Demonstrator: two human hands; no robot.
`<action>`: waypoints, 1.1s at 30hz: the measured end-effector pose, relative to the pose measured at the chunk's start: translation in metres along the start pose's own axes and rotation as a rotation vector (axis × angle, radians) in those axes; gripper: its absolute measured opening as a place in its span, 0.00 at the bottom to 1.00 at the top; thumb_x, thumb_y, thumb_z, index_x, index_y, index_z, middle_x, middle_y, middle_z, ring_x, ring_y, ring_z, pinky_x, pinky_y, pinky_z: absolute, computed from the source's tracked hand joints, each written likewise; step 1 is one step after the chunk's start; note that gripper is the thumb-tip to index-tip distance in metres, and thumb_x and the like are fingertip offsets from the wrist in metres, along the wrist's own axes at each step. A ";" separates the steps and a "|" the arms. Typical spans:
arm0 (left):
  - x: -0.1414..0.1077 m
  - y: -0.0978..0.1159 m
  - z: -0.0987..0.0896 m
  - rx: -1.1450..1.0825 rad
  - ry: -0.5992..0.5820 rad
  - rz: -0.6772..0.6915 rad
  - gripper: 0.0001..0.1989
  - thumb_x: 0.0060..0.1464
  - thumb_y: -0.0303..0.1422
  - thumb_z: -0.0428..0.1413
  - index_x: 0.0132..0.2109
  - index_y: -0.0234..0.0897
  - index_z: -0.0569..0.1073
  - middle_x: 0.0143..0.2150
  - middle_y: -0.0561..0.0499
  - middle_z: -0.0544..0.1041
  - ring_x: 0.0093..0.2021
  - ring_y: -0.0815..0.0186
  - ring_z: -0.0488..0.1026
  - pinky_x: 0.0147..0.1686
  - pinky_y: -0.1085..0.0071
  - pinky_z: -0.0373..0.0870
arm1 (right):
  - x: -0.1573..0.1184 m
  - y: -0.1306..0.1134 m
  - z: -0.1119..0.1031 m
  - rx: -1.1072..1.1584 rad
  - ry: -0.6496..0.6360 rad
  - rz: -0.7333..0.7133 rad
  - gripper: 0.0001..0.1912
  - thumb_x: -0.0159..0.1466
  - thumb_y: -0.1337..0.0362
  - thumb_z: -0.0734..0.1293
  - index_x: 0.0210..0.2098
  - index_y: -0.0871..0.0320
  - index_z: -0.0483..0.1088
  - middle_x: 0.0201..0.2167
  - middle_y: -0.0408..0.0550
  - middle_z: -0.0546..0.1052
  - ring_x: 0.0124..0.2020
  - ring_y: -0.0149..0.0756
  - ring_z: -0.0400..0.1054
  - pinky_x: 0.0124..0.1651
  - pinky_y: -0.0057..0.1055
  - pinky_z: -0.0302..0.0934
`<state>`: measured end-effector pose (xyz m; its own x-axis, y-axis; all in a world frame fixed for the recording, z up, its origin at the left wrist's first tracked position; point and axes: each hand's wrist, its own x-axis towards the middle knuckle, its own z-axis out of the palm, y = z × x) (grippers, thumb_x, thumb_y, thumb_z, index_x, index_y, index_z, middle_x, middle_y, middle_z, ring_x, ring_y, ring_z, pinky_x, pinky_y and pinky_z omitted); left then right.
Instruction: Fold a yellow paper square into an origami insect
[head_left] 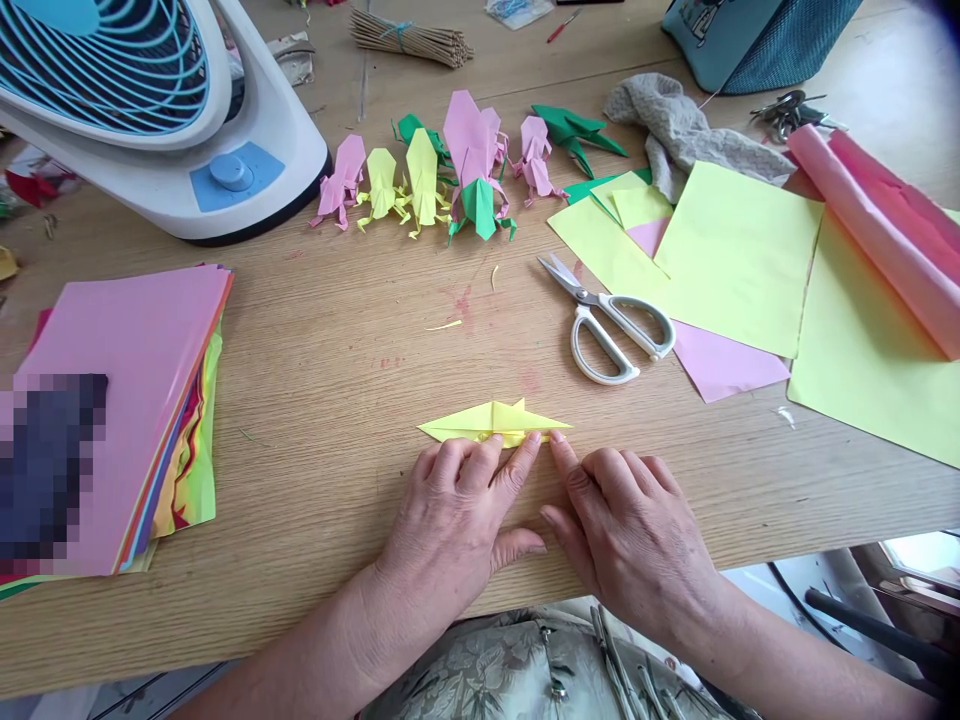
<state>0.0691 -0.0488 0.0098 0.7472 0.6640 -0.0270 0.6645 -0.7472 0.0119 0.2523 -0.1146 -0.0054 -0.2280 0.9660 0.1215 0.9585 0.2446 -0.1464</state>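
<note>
A folded yellow origami paper [469, 420] lies flat on the table in front of me, long and pointed at both ends. My left hand [457, 510] rests fingertips along its near edge, with the thumb spread away from the fingers. Against the right part of that edge presses the stretched index finger of my right hand [626, 515]; its other fingers are bent and the thumb stands apart. Neither hand pinches the paper. My fingertips cover some of its near side.
White-handled scissors [604, 315] lie beyond my right hand, beside yellow paper sheets [739, 260]. Several folded paper figures [424, 180] stand farther back. At left are a fan [232, 170] and a stack of coloured paper [127, 350]. A grey cloth [690, 135] lies behind the sheets.
</note>
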 end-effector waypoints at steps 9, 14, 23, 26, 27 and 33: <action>-0.008 0.004 0.002 0.047 0.068 0.009 0.35 0.60 0.50 0.52 0.68 0.37 0.60 0.61 0.44 0.68 0.54 0.55 0.61 0.52 0.59 0.61 | 0.000 0.000 0.002 -0.055 0.046 -0.010 0.25 0.71 0.57 0.58 0.59 0.70 0.65 0.32 0.50 0.69 0.34 0.39 0.62 0.37 0.38 0.50; -0.007 0.006 -0.001 0.083 0.067 0.017 0.32 0.63 0.49 0.50 0.66 0.33 0.63 0.60 0.44 0.70 0.54 0.56 0.62 0.53 0.59 0.60 | 0.000 0.000 0.002 -0.067 0.039 -0.006 0.25 0.71 0.58 0.57 0.60 0.68 0.64 0.32 0.50 0.69 0.34 0.39 0.62 0.38 0.38 0.50; -0.008 0.008 0.001 0.126 0.097 -0.003 0.29 0.64 0.47 0.48 0.64 0.32 0.65 0.62 0.47 0.71 0.55 0.58 0.64 0.52 0.59 0.60 | 0.001 -0.001 0.001 -0.075 0.048 -0.004 0.24 0.71 0.58 0.57 0.59 0.69 0.65 0.32 0.49 0.69 0.32 0.38 0.62 0.37 0.37 0.50; -0.008 0.008 0.003 0.098 0.124 -0.009 0.28 0.66 0.45 0.46 0.64 0.31 0.65 0.61 0.47 0.71 0.55 0.59 0.64 0.53 0.59 0.59 | 0.002 -0.001 0.000 -0.079 0.045 -0.004 0.24 0.71 0.58 0.57 0.58 0.69 0.66 0.31 0.48 0.69 0.32 0.38 0.61 0.37 0.37 0.49; -0.008 0.008 0.004 0.086 0.134 -0.014 0.27 0.67 0.45 0.46 0.64 0.31 0.66 0.61 0.47 0.72 0.55 0.59 0.65 0.53 0.58 0.58 | 0.002 -0.001 0.000 -0.080 0.045 -0.004 0.24 0.71 0.58 0.57 0.58 0.69 0.66 0.31 0.48 0.69 0.32 0.38 0.61 0.37 0.37 0.49; -0.005 0.012 0.004 0.023 0.167 -0.080 0.28 0.65 0.46 0.47 0.62 0.31 0.69 0.57 0.45 0.75 0.54 0.56 0.66 0.53 0.57 0.58 | 0.001 -0.001 0.001 -0.076 0.042 -0.007 0.24 0.72 0.57 0.57 0.59 0.69 0.65 0.31 0.48 0.69 0.32 0.38 0.61 0.37 0.37 0.49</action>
<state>0.0734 -0.0608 0.0066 0.6851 0.7149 0.1398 0.7226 -0.6912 -0.0064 0.2514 -0.1139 -0.0061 -0.2292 0.9595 0.1639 0.9675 0.2431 -0.0703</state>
